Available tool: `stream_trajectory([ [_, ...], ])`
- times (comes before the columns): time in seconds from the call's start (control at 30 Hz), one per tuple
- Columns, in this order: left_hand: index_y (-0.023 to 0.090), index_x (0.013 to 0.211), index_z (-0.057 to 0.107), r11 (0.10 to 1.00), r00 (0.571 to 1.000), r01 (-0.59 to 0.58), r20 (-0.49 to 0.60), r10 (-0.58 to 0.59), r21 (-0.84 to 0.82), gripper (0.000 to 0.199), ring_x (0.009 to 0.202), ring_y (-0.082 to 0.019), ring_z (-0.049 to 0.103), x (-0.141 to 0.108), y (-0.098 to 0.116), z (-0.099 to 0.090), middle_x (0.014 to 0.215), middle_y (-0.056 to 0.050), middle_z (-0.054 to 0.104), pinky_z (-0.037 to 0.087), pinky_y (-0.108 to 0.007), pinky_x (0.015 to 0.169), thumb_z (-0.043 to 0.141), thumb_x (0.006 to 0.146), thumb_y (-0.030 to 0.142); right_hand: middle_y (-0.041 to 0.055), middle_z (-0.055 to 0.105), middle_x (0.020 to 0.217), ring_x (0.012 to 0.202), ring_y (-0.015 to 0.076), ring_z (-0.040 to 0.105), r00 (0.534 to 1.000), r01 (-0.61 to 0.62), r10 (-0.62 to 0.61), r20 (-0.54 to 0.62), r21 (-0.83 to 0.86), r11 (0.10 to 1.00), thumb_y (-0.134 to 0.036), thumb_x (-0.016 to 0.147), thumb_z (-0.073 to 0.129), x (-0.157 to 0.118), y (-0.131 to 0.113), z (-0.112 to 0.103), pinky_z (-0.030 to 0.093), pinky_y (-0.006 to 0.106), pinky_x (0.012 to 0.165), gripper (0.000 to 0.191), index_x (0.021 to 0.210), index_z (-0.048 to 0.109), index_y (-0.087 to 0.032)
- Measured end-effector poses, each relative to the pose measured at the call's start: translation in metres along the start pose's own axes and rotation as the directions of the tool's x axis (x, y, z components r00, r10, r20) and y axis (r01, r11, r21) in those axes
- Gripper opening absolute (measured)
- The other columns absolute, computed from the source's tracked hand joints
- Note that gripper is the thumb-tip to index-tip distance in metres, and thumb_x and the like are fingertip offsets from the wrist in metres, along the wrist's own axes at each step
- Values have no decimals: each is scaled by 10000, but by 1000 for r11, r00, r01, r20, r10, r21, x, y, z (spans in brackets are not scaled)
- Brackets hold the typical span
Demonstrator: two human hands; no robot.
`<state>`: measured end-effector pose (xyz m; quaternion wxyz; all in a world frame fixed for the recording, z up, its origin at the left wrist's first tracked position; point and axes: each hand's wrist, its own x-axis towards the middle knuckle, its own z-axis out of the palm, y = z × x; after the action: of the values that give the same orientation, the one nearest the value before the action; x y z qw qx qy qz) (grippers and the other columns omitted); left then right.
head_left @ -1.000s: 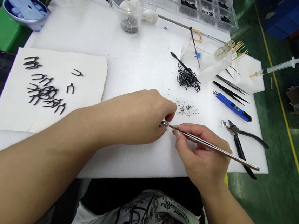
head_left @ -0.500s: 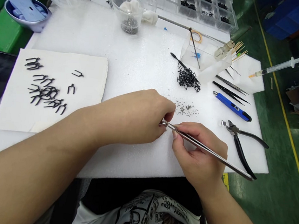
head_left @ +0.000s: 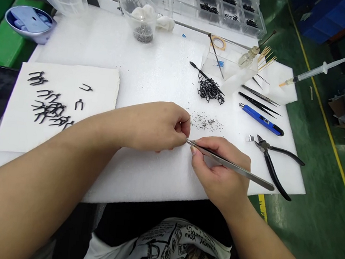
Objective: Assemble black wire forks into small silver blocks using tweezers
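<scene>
My left hand [head_left: 157, 127] rests on the white foam sheet [head_left: 154, 62] with its fingers curled together. The tip of the steel tweezers [head_left: 227, 163] reaches those fingertips, and anything between them is hidden. My right hand [head_left: 217, 168] is shut on the tweezers, just behind the tip. Just beyond both hands lies a scatter of tiny grey bits [head_left: 206, 122]. A tangled pile of black wire-like parts [head_left: 209, 90] sits further back. More black forked parts [head_left: 49, 107] lie on a sheet of white paper [head_left: 13, 130] to the left.
Black-handled pliers [head_left: 269, 159], a blue tool [head_left: 260, 119] and black tweezers [head_left: 258, 104] lie on the right of the foam. Behind stand a clear plastic box [head_left: 228, 61] and a compartment tray [head_left: 209, 4]. A syringe [head_left: 315, 70] lies at the right edge.
The whole view has shifted slightly up and left. Both hands sit a little further left, and the tweezers' rear end now points less steeply toward me.
</scene>
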<state>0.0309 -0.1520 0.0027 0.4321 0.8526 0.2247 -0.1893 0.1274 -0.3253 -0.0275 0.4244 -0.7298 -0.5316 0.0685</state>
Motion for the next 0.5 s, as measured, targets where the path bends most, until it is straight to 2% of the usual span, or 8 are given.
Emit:
stream_trajectory([
  [0.27,254,831,626,999,1000,24,14,-24,-32,121,495,-137,616,0,3,-2,634,49,678,442,-232,426,540,745,259,-26,734,856,770,114,686,997,-72,73,-9,83,994,-121,808,686,-2,-1,-1,552,236,726,127,905,687,-203],
  [0.37,255,837,629,999,1000,12,16,-12,-40,129,503,-132,624,0,2,-3,653,57,692,454,-231,442,537,747,258,-15,737,892,786,141,702,990,-116,126,-60,150,982,-118,790,704,-6,4,-8,580,267,724,172,931,691,-215],
  [0.5,265,862,639,999,1000,6,15,-5,-38,153,527,-136,641,-2,-2,-3,642,59,695,460,-232,463,530,755,268,13,737,905,774,177,711,965,-168,181,-188,79,983,-121,756,734,-10,22,-24,597,314,706,195,924,709,-217],
])
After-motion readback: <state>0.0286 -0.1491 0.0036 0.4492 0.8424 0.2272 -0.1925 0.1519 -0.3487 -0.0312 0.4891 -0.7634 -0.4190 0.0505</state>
